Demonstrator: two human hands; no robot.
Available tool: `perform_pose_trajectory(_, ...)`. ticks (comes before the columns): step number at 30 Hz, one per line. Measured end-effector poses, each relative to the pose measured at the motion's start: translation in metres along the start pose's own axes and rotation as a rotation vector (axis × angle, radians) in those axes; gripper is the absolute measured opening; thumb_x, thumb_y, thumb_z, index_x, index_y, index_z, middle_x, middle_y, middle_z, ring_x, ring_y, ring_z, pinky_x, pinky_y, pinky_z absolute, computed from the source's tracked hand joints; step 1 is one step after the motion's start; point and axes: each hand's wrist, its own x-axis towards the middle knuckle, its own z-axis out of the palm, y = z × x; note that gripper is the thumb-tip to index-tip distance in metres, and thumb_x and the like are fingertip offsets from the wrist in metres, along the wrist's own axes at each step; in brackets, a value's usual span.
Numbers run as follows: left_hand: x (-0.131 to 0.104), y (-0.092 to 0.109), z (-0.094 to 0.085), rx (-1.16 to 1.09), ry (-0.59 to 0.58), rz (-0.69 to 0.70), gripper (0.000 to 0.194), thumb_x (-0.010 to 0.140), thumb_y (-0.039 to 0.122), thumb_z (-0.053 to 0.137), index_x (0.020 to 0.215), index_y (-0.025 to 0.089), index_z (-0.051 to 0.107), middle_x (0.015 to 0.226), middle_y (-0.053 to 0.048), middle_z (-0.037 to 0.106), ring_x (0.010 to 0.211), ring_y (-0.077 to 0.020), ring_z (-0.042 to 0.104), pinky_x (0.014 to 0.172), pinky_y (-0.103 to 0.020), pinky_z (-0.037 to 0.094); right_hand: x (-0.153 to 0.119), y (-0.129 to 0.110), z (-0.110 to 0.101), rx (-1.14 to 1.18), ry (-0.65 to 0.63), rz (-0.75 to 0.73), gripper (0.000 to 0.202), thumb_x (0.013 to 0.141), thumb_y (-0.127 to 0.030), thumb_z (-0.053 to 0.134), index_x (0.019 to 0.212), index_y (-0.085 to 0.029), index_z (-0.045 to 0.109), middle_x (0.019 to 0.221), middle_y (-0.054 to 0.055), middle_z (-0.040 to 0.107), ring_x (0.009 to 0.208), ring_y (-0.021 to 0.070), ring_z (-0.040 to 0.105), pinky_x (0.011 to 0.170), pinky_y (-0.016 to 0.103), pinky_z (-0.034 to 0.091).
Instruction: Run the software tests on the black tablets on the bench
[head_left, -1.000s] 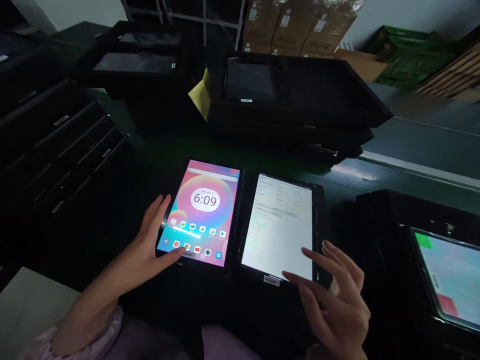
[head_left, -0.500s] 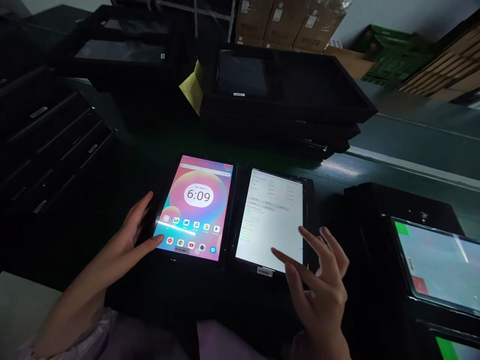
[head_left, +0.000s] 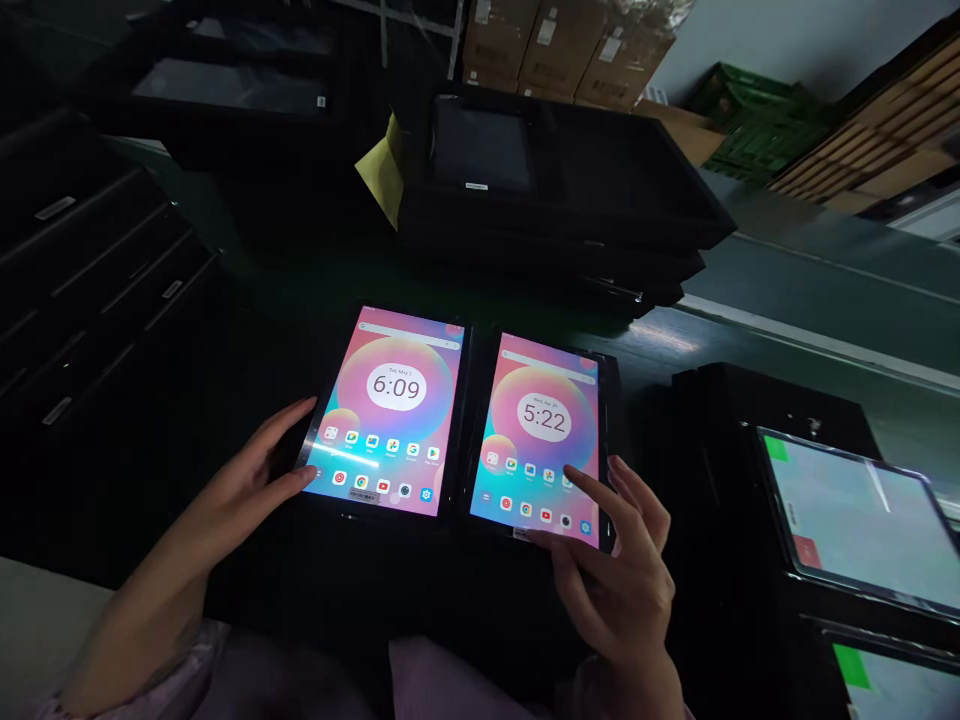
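Two lit tablets lie side by side in front of me, each showing a pink and blue home screen. The left tablet (head_left: 401, 420) reads 6:09, the right tablet (head_left: 544, 385) 5:22. My left hand (head_left: 251, 485) rests at the lower left edge of the left tablet, thumb and fingers apart along its side. Over the lower right part of the right tablet is my right hand (head_left: 619, 560), fingers spread, index finger over the icon row. Whether that fingertip touches the glass I cannot tell. Part of the right tablet's barcode label (head_left: 520, 534) shows beside a fingertip.
Stacked black trays (head_left: 600, 180) stand behind, one holding a dark tablet (head_left: 481, 148). A yellow paper (head_left: 382, 172) sticks out beside them. More black trays (head_left: 112, 290) are piled at left. At right, a lit tablet (head_left: 862, 520) lies on black trays. Cardboard boxes (head_left: 555, 50) stand at the back.
The right tablet's screen has switched from a white page with text lines to the home screen. My right hand has moved slightly left; my left hand stays at the left tablet's edge.
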Motion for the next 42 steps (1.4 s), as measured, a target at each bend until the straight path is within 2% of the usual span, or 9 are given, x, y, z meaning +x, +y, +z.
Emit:
perform_pose_trajectory(6, 0.007, -0.007, 0.0, -0.074, -0.017, 0.003, 0.069, 0.083, 0.046, 0.073, 0.148, 0.04, 0.051, 0.162, 0.004, 0.044, 0.152, -0.0275, 0.034, 0.121, -0.039, 0.037, 0.003, -0.01, 0.015, -0.068, -0.119, -0.028, 0.022, 0.096, -0.016, 0.062, 0.104, -0.027, 0.079, 0.162, 0.002, 0.039, 0.152, 0.0433, 0.023, 0.111, 0.065, 0.039)
perform_pose_trajectory(9, 0.007, -0.008, 0.001, -0.115, -0.022, 0.014, 0.068, 0.083, 0.045, 0.074, 0.147, 0.038, 0.052, 0.163, 0.002, 0.042, 0.154, -0.0288, 0.031, 0.121, -0.042, 0.037, 0.007, -0.014, 0.021, -0.062, -0.174, -0.022, 0.022, 0.098, -0.017, 0.061, 0.105, -0.027, 0.079, 0.162, 0.002, 0.038, 0.154, 0.0452, 0.017, 0.112, 0.067, 0.037)
perform_pose_trajectory(11, 0.006, -0.008, 0.002, -0.139, -0.038, 0.037, 0.07, 0.082, 0.046, 0.074, 0.147, 0.035, 0.052, 0.163, -0.001, 0.042, 0.153, -0.0304, 0.032, 0.121, -0.045, 0.036, 0.008, -0.014, 0.02, -0.055, -0.143, -0.022, 0.021, 0.097, -0.016, 0.062, 0.104, -0.027, 0.079, 0.16, 0.002, 0.041, 0.153, 0.046, 0.02, 0.111, 0.068, 0.038)
perform_pose_trajectory(15, 0.006, -0.01, 0.003, -0.109, -0.055, 0.087, 0.078, 0.08, 0.047, 0.077, 0.15, 0.032, 0.048, 0.163, -0.006, 0.042, 0.149, -0.0336, 0.038, 0.123, -0.051, 0.032, 0.005, -0.011, 0.011, -0.049, 0.019, 0.002, 0.024, 0.096, -0.014, 0.061, 0.104, -0.028, 0.079, 0.155, 0.0, 0.048, 0.147, 0.0424, 0.034, 0.108, 0.065, 0.042)
perform_pose_trajectory(21, 0.005, -0.012, -0.002, -0.138, -0.063, 0.052, 0.071, 0.082, 0.046, 0.075, 0.148, 0.035, 0.051, 0.163, -0.003, 0.043, 0.152, -0.0311, 0.034, 0.123, -0.047, 0.032, -0.003, 0.0, 0.003, -0.006, 0.231, 0.14, 0.029, 0.096, -0.014, 0.062, 0.11, -0.032, 0.079, 0.14, 0.003, 0.062, 0.139, 0.0401, 0.046, 0.103, 0.066, 0.048)
perform_pose_trajectory(27, 0.006, -0.011, 0.002, -0.107, -0.048, 0.089, 0.077, 0.081, 0.05, 0.076, 0.151, 0.035, 0.047, 0.165, -0.002, 0.039, 0.154, -0.0326, 0.031, 0.125, -0.05, 0.027, -0.007, 0.007, 0.006, 0.002, 0.246, 0.128, 0.031, 0.094, -0.012, 0.066, 0.113, -0.033, 0.078, 0.136, 0.004, 0.064, 0.134, 0.0395, 0.051, 0.096, 0.064, 0.055)
perform_pose_trajectory(33, 0.006, -0.011, 0.002, -0.065, -0.04, 0.025, 0.078, 0.08, 0.052, 0.076, 0.152, 0.043, 0.045, 0.166, 0.001, 0.037, 0.154, -0.0348, 0.028, 0.122, -0.052, 0.032, 0.004, 0.018, 0.0, -0.094, 0.208, 0.129, 0.018, 0.096, -0.018, 0.066, 0.098, -0.026, 0.082, 0.13, 0.007, 0.067, 0.131, 0.0402, 0.055, 0.091, 0.06, 0.057)
perform_pose_trajectory(38, 0.008, 0.016, 0.01, -0.216, 0.129, -0.101, 0.064, 0.082, 0.048, 0.075, 0.143, 0.044, 0.057, 0.16, 0.004, 0.047, 0.153, -0.0337, 0.031, 0.125, -0.055, 0.025, 0.027, 0.052, -0.01, -0.268, 0.161, 0.201, 0.024, 0.101, -0.03, 0.059, 0.096, -0.024, 0.082, 0.13, 0.011, 0.067, 0.131, 0.0398, 0.054, 0.095, 0.064, 0.054)
perform_pose_trajectory(42, 0.01, 0.038, 0.023, -0.314, 0.355, -0.007, 0.047, 0.083, 0.034, 0.074, 0.13, 0.032, 0.069, 0.145, 0.0, 0.063, 0.142, -0.0286, 0.05, 0.124, -0.043, 0.035, 0.039, 0.072, -0.003, -0.285, 0.097, 0.245, 0.032, 0.103, -0.037, 0.053, 0.097, -0.026, 0.082, 0.138, 0.01, 0.063, 0.137, 0.0381, 0.048, 0.098, 0.064, 0.053)
